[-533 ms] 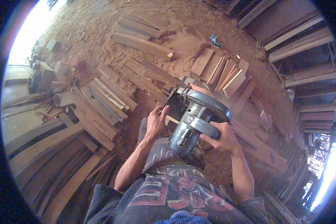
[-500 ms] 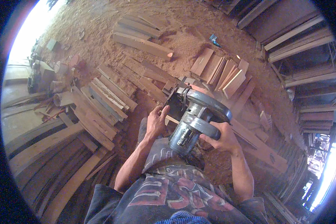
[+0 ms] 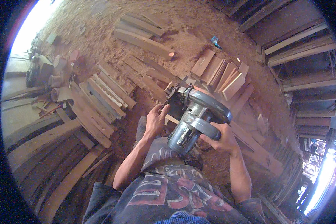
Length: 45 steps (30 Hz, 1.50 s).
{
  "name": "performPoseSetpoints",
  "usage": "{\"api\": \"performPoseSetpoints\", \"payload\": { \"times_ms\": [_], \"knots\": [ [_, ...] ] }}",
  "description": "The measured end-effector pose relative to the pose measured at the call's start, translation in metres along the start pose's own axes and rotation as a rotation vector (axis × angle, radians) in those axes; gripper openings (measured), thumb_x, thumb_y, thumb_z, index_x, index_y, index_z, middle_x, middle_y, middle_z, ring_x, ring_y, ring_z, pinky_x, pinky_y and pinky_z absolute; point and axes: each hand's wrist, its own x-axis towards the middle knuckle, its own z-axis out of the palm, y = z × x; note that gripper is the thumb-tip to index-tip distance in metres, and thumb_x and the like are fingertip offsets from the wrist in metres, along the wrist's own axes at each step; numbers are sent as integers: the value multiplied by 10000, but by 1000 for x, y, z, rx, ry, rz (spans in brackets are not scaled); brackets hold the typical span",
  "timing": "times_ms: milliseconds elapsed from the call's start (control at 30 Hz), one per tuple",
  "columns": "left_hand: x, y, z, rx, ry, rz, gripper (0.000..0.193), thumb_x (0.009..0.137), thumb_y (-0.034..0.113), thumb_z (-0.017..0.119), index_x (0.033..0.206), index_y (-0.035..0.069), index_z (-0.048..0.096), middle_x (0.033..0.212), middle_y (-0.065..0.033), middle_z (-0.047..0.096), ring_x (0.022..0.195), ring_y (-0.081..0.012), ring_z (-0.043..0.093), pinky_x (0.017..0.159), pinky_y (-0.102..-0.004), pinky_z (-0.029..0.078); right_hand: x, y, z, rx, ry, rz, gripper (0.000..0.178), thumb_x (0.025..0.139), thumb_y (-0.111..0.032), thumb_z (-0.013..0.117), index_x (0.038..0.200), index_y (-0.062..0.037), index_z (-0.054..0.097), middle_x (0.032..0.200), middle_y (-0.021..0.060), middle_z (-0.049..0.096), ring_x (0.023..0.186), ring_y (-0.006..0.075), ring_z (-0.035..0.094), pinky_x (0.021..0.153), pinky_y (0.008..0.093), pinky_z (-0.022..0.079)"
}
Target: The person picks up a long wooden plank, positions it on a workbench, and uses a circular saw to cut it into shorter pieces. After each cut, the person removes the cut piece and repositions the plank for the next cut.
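Observation:
A dark, worn circular saw point(image 3: 186, 130) is held in front of my body, its motor end toward me and its round guard point(image 3: 209, 102) at the far right. My right hand point(image 3: 224, 139) is closed around its rear handle. Fingers of my left hand point(image 3: 156, 120) curl onto the dark base plate at the saw's left edge. Below the saw, a pale strip of wood point(image 3: 171, 119) shows between the plate and the motor. The blade and most of what lies under the saw are hidden.
Stacked boards point(image 3: 104, 99) lie to the left, with cut wood pieces point(image 3: 220, 72) beyond the saw at right. Farther off, thick planks point(image 3: 143, 43) rest on sawdust-covered ground point(image 3: 100, 22). A small blue object point(image 3: 215, 42) lies there. Timber racks point(image 3: 306, 63) line the right side.
The view has shifted slightly, so the surroundings sit a little differently. Both hands keep their hold on the saw, which stays in nearly the same place.

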Motion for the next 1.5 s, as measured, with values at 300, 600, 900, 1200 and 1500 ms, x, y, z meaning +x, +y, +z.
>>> {"api": "performPoseSetpoints", "payload": {
  "times_ms": [300,600,900,1200,1500],
  "knots": [
    [-7,14,-8,-41,-53,-93,624,975,525,643,1275,-22,663,1156,-251,726,1099,-315,701,940,-384,523,0,-1,3,-1,7,-6,312,812,-256,846,954,-5,726,806,171,721,725,302,726,691,392,551],
    [-5,14,-12,-16,-51,-87,571,990,499,633,1251,-8,677,1146,-232,733,1065,-311,707,928,-393,523,0,-3,5,-13,10,-8,313,807,-256,846,943,-3,723,764,172,706,669,293,702,664,388,544],
    [-2,0,-12,-25,-43,-48,629,980,534,631,1293,-11,657,1192,-249,716,1138,-350,690,961,-412,521,-1,-7,7,-1,19,-42,294,836,-242,832,954,4,722,759,110,687,682,199,626,652,354,503],
    [-1,-6,-14,-17,-31,-44,635,981,527,633,1304,-20,654,1215,-248,710,1161,-350,683,989,-414,516,-1,-3,12,22,39,-88,259,848,-206,835,928,9,714,729,66,667,662,119,572,618,329,475],
    [-6,-1,-15,-19,-32,-77,589,989,524,623,1262,6,682,1160,-220,733,1116,-335,697,956,-410,521,-2,3,18,22,46,-94,243,854,-188,826,944,11,720,726,63,669,656,116,575,618,317,481]
  ]
}}
